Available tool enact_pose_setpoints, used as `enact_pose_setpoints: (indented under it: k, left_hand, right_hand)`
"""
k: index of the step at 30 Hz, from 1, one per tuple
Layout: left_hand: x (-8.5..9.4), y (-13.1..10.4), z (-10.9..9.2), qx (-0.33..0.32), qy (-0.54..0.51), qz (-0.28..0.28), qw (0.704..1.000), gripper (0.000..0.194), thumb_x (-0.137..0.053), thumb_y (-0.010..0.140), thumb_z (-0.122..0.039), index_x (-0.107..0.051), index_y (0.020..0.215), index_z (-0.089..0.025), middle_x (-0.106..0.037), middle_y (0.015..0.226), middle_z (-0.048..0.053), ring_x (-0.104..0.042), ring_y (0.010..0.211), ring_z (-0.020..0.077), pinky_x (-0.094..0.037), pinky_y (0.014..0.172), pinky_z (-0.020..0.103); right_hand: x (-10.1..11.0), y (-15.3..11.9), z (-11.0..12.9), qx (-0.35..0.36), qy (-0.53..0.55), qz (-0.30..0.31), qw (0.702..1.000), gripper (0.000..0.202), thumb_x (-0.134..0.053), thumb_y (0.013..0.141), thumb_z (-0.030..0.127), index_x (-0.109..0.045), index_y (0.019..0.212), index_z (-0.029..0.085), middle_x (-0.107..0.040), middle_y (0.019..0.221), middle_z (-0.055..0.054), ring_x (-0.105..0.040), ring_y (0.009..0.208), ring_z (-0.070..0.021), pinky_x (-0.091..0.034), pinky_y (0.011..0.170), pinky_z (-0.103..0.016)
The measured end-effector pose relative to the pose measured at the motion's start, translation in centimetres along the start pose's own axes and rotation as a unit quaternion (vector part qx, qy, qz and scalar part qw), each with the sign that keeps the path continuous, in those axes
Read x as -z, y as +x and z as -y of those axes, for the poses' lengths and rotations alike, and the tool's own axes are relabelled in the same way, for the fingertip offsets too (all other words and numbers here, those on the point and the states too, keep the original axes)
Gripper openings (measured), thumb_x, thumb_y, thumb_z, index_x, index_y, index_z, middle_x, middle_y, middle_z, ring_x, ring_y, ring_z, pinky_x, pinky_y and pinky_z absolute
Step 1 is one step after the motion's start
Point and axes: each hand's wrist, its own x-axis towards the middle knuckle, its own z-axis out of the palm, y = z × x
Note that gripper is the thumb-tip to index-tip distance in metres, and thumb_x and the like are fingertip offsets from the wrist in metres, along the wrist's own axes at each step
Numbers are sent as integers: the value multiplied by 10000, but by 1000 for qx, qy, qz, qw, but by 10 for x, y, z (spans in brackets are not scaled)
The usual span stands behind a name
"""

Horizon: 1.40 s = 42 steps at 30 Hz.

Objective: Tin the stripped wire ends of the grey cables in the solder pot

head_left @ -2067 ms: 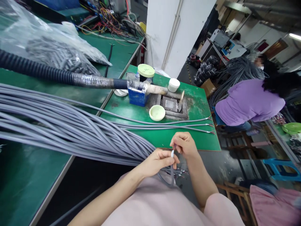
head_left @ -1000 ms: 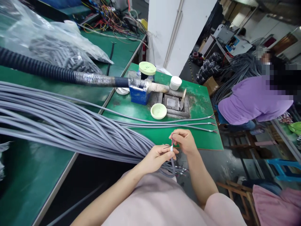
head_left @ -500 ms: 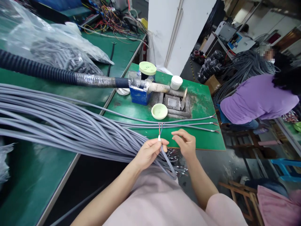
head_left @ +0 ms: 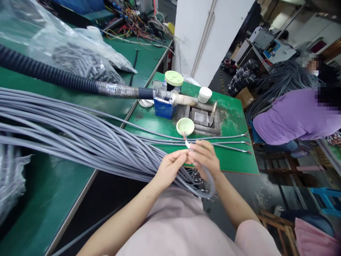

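Note:
A grey cable [head_left: 212, 183] bends in a loop below my hands, its white-banded end pointing away from me. Thin coloured wires [head_left: 184, 136] fan out of that end and overlap the near rim of a pale green shallow dish [head_left: 183, 122]; whether they touch it I cannot tell. My left hand [head_left: 172, 168] pinches the cable just below the white band. From the right, my right hand [head_left: 207, 158] has its fingers closed round the same stretch, its fingertips meeting the left ones. Three more grey cables [head_left: 223, 137] lie across the green table, stripped ends at the right.
A thick bundle of grey cables [head_left: 87, 131] runs in from the left. Behind the dish are a square metal pot [head_left: 201, 117] with a spatula [head_left: 213, 114], a blue box [head_left: 163, 108], a white tub [head_left: 205, 94] and a black hose [head_left: 66, 78]. A person in purple [head_left: 285, 113] sits at right.
My right hand has come in from the right and closed on the cable beside my left hand. The cable end has moved slightly up and right, closer to the dish.

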Motion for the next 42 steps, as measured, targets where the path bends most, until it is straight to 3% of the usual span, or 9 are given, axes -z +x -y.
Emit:
enact_pose_setpoints:
  k: [2,5,7,10,17,32,38,42]
  left_hand:
    - [7,-1,-4,-139,161,-45,976,185,-603,868,-280,-704,974,-167,-700,760,47,-605,740,161,-476,729,307]
    - [22,0,-4,-317,327,-103,884,200,-613,833,-146,-696,1008,-195,-706,775,37,-606,752,163,-461,738,321]
    - [31,3,0,-368,381,-127,839,217,-612,818,-111,-687,1002,-197,-707,788,37,-618,761,169,-457,747,332]
    - [41,8,6,-377,432,-142,807,194,-607,819,-117,-679,983,-194,-706,790,38,-626,771,176,-449,760,344]
    - [42,11,7,-337,476,-128,802,139,-601,840,-167,-676,953,-198,-707,780,30,-619,772,172,-424,766,345]
    - [41,11,4,-337,478,-122,802,135,-604,837,-166,-673,950,-194,-698,781,25,-614,750,166,-415,735,336]
    - [41,12,5,-358,467,-133,798,160,-609,826,-151,-661,969,-203,-710,807,26,-634,781,173,-438,767,341]
    - [43,11,8,-374,459,-154,791,245,-621,808,-143,-639,1040,-220,-709,886,39,-646,865,192,-457,816,358]
  right_hand:
    - [8,18,-11,-48,20,-41,998,323,-460,948,271,-574,1250,289,-666,1189,-57,-566,1154,-246,-481,965,-478]
    - [16,45,-26,-137,24,-80,987,262,-447,956,246,-638,1135,250,-693,1104,-69,-613,1063,-230,-504,925,-434]
    - [16,58,-36,-168,26,-91,981,221,-459,956,254,-655,1056,237,-713,1032,-60,-636,1006,-215,-509,903,-404]
    - [8,69,-51,-182,33,-78,980,189,-474,954,269,-651,1006,225,-729,967,-49,-652,967,-206,-513,876,-378]
    - [-13,71,-70,-196,35,-30,979,197,-467,957,308,-644,974,225,-731,921,-38,-659,929,-206,-505,878,-381]
    - [-29,70,-74,-192,16,-6,981,222,-474,951,313,-673,937,217,-717,928,-50,-642,919,-207,-494,861,-367]
    - [-15,77,-69,-189,-10,-34,981,206,-476,950,311,-661,963,224,-726,939,-45,-642,942,-208,-488,876,-370]
    - [4,83,-80,-190,-49,-84,977,215,-469,951,325,-659,968,227,-726,961,-51,-645,951,-217,-478,897,-388]
